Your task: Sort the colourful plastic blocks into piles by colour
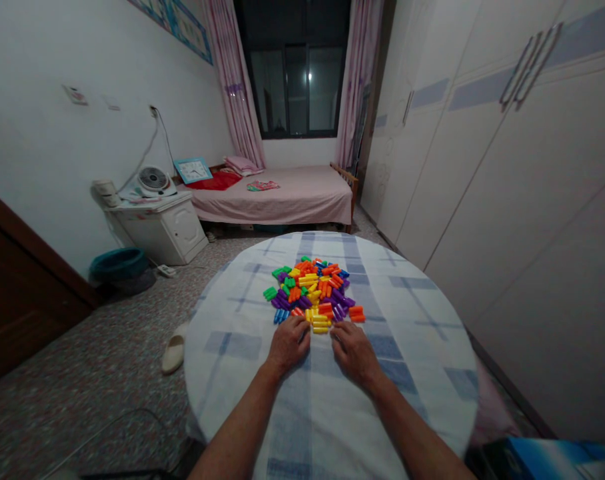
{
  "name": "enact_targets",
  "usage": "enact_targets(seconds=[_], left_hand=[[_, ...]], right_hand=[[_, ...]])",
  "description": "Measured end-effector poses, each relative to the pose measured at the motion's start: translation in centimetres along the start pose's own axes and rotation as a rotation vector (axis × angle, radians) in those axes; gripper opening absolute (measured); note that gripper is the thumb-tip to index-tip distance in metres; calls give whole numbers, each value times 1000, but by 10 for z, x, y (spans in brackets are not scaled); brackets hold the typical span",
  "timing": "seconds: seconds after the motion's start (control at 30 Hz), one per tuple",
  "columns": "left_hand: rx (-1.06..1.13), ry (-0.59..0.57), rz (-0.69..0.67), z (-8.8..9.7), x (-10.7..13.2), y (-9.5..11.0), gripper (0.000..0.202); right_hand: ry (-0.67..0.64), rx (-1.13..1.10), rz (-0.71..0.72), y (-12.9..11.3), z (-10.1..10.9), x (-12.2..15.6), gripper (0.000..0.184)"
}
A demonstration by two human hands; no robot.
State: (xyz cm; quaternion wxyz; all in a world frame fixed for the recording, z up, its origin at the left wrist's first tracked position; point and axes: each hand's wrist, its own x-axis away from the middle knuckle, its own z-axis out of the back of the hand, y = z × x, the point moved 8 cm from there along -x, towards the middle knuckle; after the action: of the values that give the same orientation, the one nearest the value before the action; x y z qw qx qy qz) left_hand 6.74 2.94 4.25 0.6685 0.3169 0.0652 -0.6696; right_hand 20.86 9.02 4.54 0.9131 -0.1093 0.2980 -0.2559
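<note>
A heap of short plastic tube-shaped pieces (310, 292) in orange, yellow, purple, green and blue lies in the middle of a round table under a blue-checked white cloth (407, 327). My left hand (289, 345) rests palm down at the heap's near edge, its fingertips against the blue and yellow pieces. My right hand (355, 355) lies palm down just to the right, its fingers beside the yellow pieces. Neither hand shows anything held, though the palms hide what lies beneath.
A white slipper (174, 351) lies on the speckled floor left of the table. Tall white wardrobe doors (522, 167) run along the right. A white bedside cabinet (157, 230) with a small fan (153, 180), a teal basin (118, 264) and a pink bed (277, 197) stand beyond.
</note>
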Motion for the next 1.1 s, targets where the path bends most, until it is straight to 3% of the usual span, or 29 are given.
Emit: enact_targets(seconds=[0.1,0.23,0.33,0.4,0.53,0.67,0.83,1.1], left_hand=[[24,-17,-68,3,3,10,22],[-18,-173,-207,-5,4,30,33],[-105,-180,-134,-7,1,25,38],[-147,-167,-84,-8,0,20,38],[-191,-132,-23,-8,-1,12,33],[-224,-71,45,-4,-1,3,31],[-226,-52,45,-6,-1,1,31],[-194,-32,65,-4,-2,-1,30]], right_hand=[[-12,11,-22,1,0,0,15],[-70,5,50,-9,0,0,17],[-102,-16,107,-15,-1,1,30],[-79,-28,100,-12,-2,1,29],[94,-19,-12,9,2,3,25],[234,88,-117,23,9,4,34],[113,205,-43,14,0,1,49],[95,132,-40,8,5,0,41]])
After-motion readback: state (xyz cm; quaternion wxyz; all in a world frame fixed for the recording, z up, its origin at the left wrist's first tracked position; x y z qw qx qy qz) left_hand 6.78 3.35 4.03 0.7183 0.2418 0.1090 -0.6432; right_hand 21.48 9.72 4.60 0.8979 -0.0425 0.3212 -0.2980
